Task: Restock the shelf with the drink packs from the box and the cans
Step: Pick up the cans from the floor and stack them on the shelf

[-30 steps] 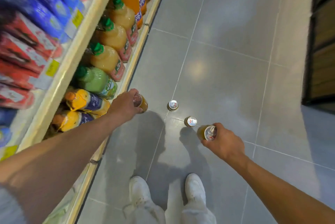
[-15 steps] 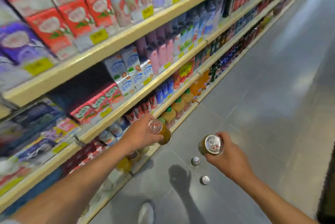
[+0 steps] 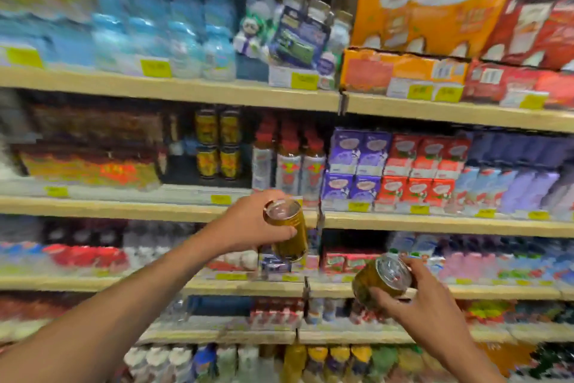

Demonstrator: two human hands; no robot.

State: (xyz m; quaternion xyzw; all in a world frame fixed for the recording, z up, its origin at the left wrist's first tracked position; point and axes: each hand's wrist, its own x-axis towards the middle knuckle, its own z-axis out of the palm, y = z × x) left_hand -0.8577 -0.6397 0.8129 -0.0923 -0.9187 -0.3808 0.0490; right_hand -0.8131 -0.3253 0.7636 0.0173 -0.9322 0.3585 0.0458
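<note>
We held a gold can (image 3: 289,233) near centre, our left hand (image 3: 248,224) curled round it, and our right hand (image 3: 419,299) gripped a second can (image 3: 379,281) at four o'clock, with stacked cans (image 3: 217,143) on the shelf (image 3: 155,208) at eleven.

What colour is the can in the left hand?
The can is golden amber with a silver top; head view.

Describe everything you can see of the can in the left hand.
The golden-yellow metal drink can has a shiny silver lid; blur hides its tab and label print. It is tilted, lid towards the camera, base away and down. The left hand grips its side, thumb across the near wall, fingers round the back. It is held in the air before the cream shelf edge, seemingly touching nothing else.
</note>
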